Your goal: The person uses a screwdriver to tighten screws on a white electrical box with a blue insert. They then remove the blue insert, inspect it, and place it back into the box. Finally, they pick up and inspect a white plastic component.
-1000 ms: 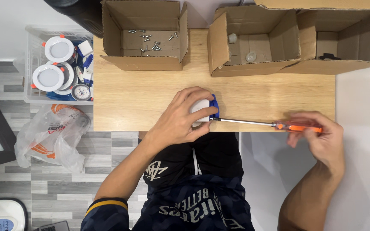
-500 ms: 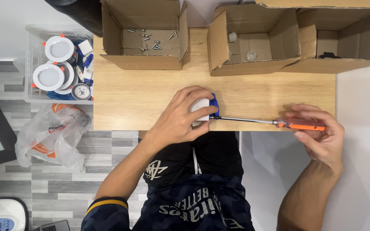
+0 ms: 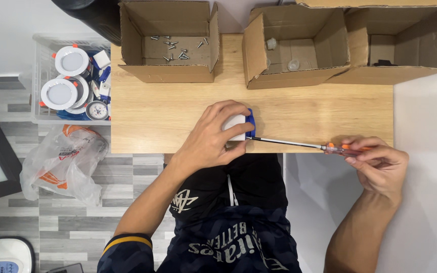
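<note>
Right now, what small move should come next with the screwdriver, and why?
Probably turn the screwdriver further: its tip sits at the white and blue part that the left hand pins to the table, while the right hand pinches its handle.

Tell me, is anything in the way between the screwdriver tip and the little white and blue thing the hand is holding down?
Nothing visible is. The left hand presses the small white and blue plastic piece onto the light wooden table. The right hand holds the orange-handled screwdriver, whose thin metal shaft runs unblocked to the blue edge.

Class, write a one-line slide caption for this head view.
Left hand steadies a white-and-blue part while right hand holds a screwdriver.
</note>
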